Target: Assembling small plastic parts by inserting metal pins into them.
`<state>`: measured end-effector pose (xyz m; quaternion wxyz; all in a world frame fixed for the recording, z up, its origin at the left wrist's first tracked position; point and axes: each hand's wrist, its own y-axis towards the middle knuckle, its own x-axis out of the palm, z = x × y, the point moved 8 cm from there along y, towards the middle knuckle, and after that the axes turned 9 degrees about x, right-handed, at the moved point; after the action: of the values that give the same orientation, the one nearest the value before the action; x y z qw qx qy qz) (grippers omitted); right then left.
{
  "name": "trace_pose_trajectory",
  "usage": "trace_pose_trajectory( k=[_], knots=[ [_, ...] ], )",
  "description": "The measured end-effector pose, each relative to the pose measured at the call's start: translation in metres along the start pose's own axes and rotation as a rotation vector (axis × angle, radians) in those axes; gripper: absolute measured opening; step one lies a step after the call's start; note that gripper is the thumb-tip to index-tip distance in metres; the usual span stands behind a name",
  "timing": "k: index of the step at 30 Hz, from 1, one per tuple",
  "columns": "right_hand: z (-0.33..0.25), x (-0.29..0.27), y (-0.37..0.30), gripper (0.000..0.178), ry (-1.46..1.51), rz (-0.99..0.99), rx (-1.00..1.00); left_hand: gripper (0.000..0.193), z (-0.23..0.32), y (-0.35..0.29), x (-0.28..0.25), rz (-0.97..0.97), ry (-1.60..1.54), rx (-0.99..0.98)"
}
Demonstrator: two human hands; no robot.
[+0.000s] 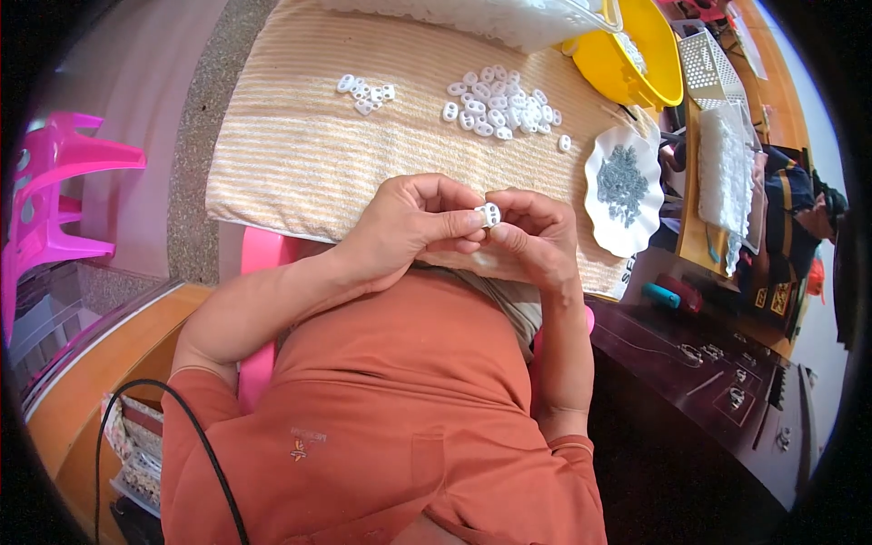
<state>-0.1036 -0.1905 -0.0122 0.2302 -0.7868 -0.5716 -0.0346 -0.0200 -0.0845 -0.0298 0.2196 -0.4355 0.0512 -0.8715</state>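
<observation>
- The left hand (400, 218) grasps a small white piece (490, 214) between thumb and fingers, the other fingers curled beneath.
- The right hand (542, 243) pinches the same piece from the other side, thumb below and forefinger above.
- That piece, smooth and plastic-looking, is a rounded oval with paired openings; it sits between both sets of fingertips, raised just in front of the body, near the worktop's (272, 136) front edge.
- Over the worktop lies a soft cloth (300, 173), striped cream and tan.
- Farther back rests a loose heap of similar white ovals (509, 107), glossy and overlapping, with a smaller cluster (366, 94) to its left.
- To the right stands a white dish (606, 234) with a wavy, scalloped rim, bearing a spread of tiny grey bits (623, 186), too fine to make out singly.
- Behind are a smooth yellow basin (670, 68) and a translucent tub (545, 29) full of whitish pieces.
</observation>
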Motion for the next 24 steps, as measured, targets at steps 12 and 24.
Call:
trace_pose_trajectory(
  k=[12, 24],
  knots=[
    [-0.008, 0.006, 0.002, 0.030, -0.027, -0.045, -0.129, 0.013, -0.003, 0.002, 0.004, -0.087, -0.042, -0.048],
    [-0.013, 0.011, -0.004, 0.029, -0.080, -0.031, -0.149, 0.008, -0.007, -0.002, 0.008, -0.162, -0.058, -0.054]
  ],
)
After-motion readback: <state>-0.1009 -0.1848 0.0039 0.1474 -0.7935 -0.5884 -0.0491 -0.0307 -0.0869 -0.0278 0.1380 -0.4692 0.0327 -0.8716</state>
